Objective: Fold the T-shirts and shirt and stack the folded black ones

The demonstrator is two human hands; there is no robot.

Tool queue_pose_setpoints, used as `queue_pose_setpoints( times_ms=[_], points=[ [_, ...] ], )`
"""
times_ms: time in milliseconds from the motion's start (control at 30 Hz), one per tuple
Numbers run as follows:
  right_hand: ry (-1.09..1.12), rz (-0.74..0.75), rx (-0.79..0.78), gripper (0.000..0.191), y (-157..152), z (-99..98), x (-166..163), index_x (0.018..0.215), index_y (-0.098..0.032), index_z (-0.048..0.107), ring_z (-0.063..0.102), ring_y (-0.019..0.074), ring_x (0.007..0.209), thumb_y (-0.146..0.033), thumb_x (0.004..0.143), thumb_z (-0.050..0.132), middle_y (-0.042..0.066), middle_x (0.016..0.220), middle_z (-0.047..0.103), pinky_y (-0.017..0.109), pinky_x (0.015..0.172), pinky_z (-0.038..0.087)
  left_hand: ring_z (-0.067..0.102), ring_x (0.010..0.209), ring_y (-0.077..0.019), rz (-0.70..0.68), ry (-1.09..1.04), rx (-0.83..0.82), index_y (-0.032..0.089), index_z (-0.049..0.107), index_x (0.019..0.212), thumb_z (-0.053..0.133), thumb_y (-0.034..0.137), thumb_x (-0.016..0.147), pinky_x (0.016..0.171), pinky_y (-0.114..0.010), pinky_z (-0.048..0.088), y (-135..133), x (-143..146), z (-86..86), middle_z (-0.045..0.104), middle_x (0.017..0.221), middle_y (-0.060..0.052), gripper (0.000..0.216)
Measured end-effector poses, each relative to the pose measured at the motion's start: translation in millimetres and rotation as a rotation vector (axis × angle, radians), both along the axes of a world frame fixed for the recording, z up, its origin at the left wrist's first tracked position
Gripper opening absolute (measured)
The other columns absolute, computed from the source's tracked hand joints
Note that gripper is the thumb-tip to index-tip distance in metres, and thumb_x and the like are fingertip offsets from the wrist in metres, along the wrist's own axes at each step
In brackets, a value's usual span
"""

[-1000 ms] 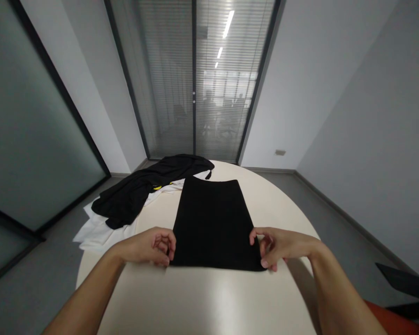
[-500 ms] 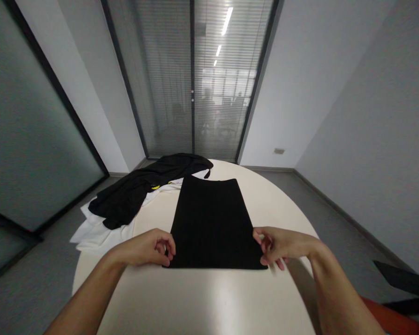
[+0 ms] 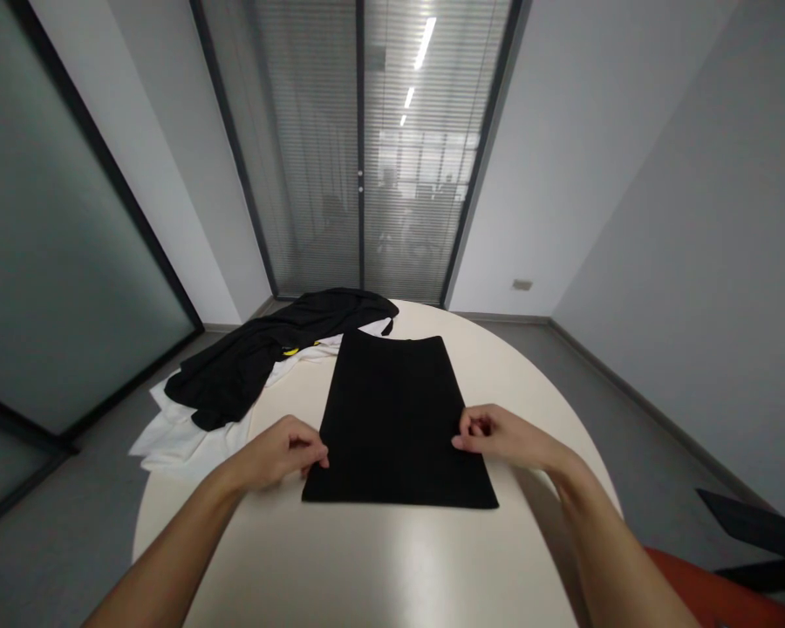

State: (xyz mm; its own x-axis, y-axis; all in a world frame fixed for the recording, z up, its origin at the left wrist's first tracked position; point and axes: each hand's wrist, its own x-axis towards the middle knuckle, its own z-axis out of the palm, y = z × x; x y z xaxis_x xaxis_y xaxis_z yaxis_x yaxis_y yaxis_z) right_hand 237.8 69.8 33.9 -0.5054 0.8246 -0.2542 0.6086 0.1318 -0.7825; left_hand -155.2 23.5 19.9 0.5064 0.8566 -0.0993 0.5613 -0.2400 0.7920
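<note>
A black folded garment (image 3: pixel 399 410) lies flat on the table, narrower at its far end, its near edge straight. What kind of garment it is does not show. My left hand (image 3: pixel 284 453) is at its left edge, fingers curled and thumb tip over the cloth. At the right edge, my right hand (image 3: pixel 497 436) has thumb and forefinger bent together over the cloth. Whether either hand pinches fabric is hidden by the fingers. Both near corners of the garment show uncovered and lie flat.
A loose black garment (image 3: pixel 235 375) with a small yellow patch lies on white cloth (image 3: pixel 176 440) at the table's left. The round pale table (image 3: pixel 340 567) has a curved edge. At the lower right stands an orange and black chair (image 3: pixel 699 584). Glass doors (image 3: pixel 359 235) stand beyond.
My right hand has moved left and farther up the garment's right edge, away from the near corner. My left hand has shifted slightly up, uncovering the near left corner.
</note>
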Motion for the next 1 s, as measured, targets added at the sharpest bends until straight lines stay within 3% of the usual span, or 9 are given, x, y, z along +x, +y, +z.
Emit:
queue_pose_setpoints(
  times_ms=[100, 167, 233, 300, 400, 533, 667, 833, 1000],
  points=[
    [0.144, -0.013, 0.368, 0.039, -2, 1.5, -27, 0.092, -0.018, 0.069, 0.062, 0.0159, 0.076, -0.057, 0.088, 0.064, 0.004, 0.083, 0.068, 0.029, 0.072, 0.050, 0.063, 0.111, -0.0243, 0.034, -0.062, 0.351, 0.021, 0.073, 0.114, 0.052, 0.044, 0.096, 0.099, -0.038, 0.049, 1, 9, -1.4, 0.069, 0.123, -0.012, 0.036],
    [0.144, 0.105, 0.527, 0.042, -6, -1.2, -43, 0.116, -0.023, 0.070, 0.061, 0.0241, 0.113, -0.054, 0.089, 0.066, 0.011, 0.122, 0.067, 0.039, 0.098, 0.048, 0.039, 0.143, -0.0294, 0.017, 0.040, 0.447, 0.028, 0.055, 0.143, 0.055, 0.042, 0.096, 0.118, -0.049, 0.033, 0, 18, -6.7, 0.042, 0.157, -0.010, 0.049],
    [0.045, 0.240, 0.572, 0.059, -9, -6.6, -55, 0.136, -0.029, 0.062, 0.040, 0.0304, 0.142, -0.058, 0.085, 0.069, 0.010, 0.151, 0.049, 0.050, 0.117, 0.031, 0.018, 0.154, -0.0326, -0.030, 0.207, 0.439, 0.033, 0.034, 0.156, 0.059, 0.043, 0.094, 0.122, -0.057, 0.021, 0, 25, -16.0, 0.018, 0.168, -0.008, 0.068],
    [-0.083, 0.315, 0.525, 0.076, -10, -13.0, -61, 0.148, -0.034, 0.050, 0.023, 0.0344, 0.151, -0.065, 0.081, 0.069, 0.009, 0.162, 0.033, 0.058, 0.122, 0.017, 0.007, 0.155, -0.0352, -0.083, 0.343, 0.410, 0.034, 0.021, 0.160, 0.061, 0.048, 0.093, 0.121, -0.062, 0.017, 0, 27, -26.6, 0.008, 0.170, -0.008, 0.079],
    [-0.198, 0.342, 0.444, 0.089, -7, -19.5, -62, 0.154, -0.036, 0.039, 0.014, 0.0371, 0.154, -0.074, 0.078, 0.066, 0.008, 0.166, 0.023, 0.064, 0.121, 0.009, 0.005, 0.155, -0.0361, -0.105, 0.442, 0.411, 0.036, 0.018, 0.160, 0.059, 0.054, 0.092, 0.120, -0.065, 0.015, 2, 25, -36.6, 0.007, 0.169, -0.009, 0.082],
    [-0.238, 0.318, 0.456, 0.088, -8, -16.2, -65, 0.150, -0.034, 0.046, 0.019, 0.0368, 0.153, -0.078, 0.076, 0.064, 0.008, 0.164, 0.029, 0.064, 0.121, 0.008, 0.010, 0.154, -0.0358, -0.101, 0.437, 0.510, 0.034, 0.022, 0.160, 0.064, 0.049, 0.089, 0.121, -0.064, 0.014, 2, 25, -29.1, 0.010, 0.169, -0.010, 0.084],
    [-0.203, 0.308, 0.577, 0.072, -18, -13.1, -79, 0.152, -0.030, 0.044, 0.020, 0.0298, 0.153, -0.069, 0.091, 0.051, 0.006, 0.164, 0.029, 0.057, 0.124, 0.009, 0.010, 0.156, -0.0279, -0.139, 0.386, 0.630, 0.029, 0.020, 0.160, 0.058, 0.035, 0.093, 0.125, -0.056, 0.012, 1, 33, -17.3, 0.012, 0.169, -0.006, 0.077],
    [-0.255, 0.318, 0.581, 0.081, -23, -26.0, -89, 0.159, -0.030, 0.029, 0.011, 0.0314, 0.155, -0.071, 0.091, 0.049, 0.006, 0.167, 0.019, 0.058, 0.124, 0.007, 0.010, 0.155, -0.0284, -0.103, 0.453, 0.552, 0.024, 0.015, 0.161, 0.054, 0.049, 0.096, 0.124, -0.054, 0.017, 4, 37, -31.9, 0.017, 0.168, -0.009, 0.081],
    [-0.290, 0.291, 0.542, 0.084, -16, -30.8, -82, 0.158, -0.032, 0.029, 0.015, 0.0318, 0.154, -0.076, 0.089, 0.047, 0.005, 0.166, 0.021, 0.058, 0.124, 0.008, 0.015, 0.154, -0.0316, -0.080, 0.529, 0.498, 0.028, 0.030, 0.158, 0.056, 0.055, 0.092, 0.124, -0.054, 0.016, 6, 42, -32.7, 0.020, 0.167, -0.009, 0.075]
  ],
)
